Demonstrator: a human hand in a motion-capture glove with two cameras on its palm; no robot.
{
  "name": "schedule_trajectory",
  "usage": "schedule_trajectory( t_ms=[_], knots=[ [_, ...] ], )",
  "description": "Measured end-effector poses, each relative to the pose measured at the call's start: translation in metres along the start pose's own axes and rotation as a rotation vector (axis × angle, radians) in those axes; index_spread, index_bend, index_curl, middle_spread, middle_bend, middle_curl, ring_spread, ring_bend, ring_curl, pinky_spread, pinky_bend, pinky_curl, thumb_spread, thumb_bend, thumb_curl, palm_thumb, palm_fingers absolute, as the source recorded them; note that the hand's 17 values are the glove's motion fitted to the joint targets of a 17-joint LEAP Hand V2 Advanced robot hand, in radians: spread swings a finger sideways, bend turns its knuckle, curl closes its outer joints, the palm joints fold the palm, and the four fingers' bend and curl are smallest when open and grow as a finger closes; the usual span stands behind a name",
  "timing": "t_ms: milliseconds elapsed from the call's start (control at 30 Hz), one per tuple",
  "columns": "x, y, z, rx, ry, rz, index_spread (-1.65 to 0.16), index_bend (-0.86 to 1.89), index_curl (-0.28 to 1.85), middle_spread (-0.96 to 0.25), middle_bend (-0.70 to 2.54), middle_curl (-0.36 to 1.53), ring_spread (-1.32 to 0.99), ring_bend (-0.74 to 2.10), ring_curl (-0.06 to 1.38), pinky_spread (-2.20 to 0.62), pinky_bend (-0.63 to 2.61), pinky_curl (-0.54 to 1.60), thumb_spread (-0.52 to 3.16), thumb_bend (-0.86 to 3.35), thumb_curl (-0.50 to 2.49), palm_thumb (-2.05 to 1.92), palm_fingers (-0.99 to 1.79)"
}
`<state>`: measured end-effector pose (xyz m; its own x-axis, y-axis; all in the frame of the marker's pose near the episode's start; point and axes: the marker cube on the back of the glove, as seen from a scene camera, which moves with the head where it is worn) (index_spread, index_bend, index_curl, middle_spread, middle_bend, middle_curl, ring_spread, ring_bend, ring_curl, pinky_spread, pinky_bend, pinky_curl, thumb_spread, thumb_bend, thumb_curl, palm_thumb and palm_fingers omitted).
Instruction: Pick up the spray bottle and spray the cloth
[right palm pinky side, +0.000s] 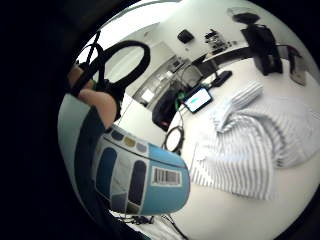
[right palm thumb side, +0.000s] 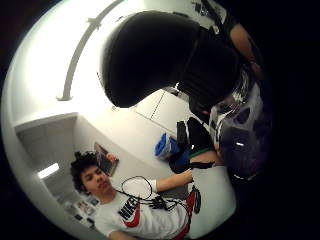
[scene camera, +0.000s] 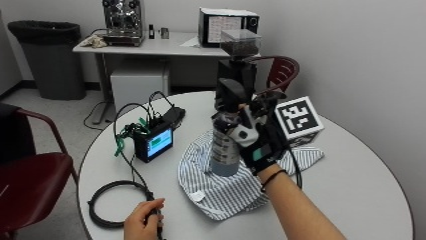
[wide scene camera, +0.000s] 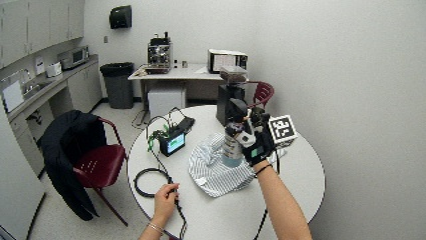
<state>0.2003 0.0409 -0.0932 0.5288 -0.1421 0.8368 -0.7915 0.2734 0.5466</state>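
Note:
My gloved right hand (scene camera: 259, 140) grips a spray bottle (scene camera: 223, 150) with a black trigger head (scene camera: 229, 96), held upright above the cloth. Its blue, labelled base (right palm pinky side: 145, 175) fills much of the little finger side palm view, and the black head (right palm thumb side: 150, 55) looms in the thumb side palm view. The striped cloth (scene camera: 229, 185) lies crumpled on the round white table (scene camera: 359, 185), under and beside the bottle. The cloth (right palm pinky side: 255, 145) also spreads across the table in the little finger side palm view. In the wide outside view the hand (wide scene camera: 256, 142) holds the bottle (wide scene camera: 233, 147) over the cloth (wide scene camera: 213, 172).
A small device with a lit screen (scene camera: 154, 142) and cables stands left of the cloth. A coiled black cable (scene camera: 116, 202) lies near the front left, touched by the bare left hand (scene camera: 143, 220). A black stand (scene camera: 236, 75) rises behind the bottle. A dark red chair (scene camera: 30, 175) is at the left.

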Motion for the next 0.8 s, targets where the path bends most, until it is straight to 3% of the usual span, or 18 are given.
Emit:
schedule_trajectory(
  t_ms=[400,800],
  knots=[
    [0.056,0.011,0.102,-0.195,0.019,0.042,-0.22,0.09,0.25,-0.04,0.39,0.45,-0.09,0.60,0.41,-0.03,0.33,0.37,0.94,-0.02,0.53,0.84,1.02],
    [0.089,0.024,0.103,-0.238,0.049,0.058,-0.22,0.10,0.25,-0.04,0.34,0.44,-0.09,0.55,0.40,-0.05,0.32,0.38,0.95,-0.03,0.51,0.85,1.05]
  ],
)
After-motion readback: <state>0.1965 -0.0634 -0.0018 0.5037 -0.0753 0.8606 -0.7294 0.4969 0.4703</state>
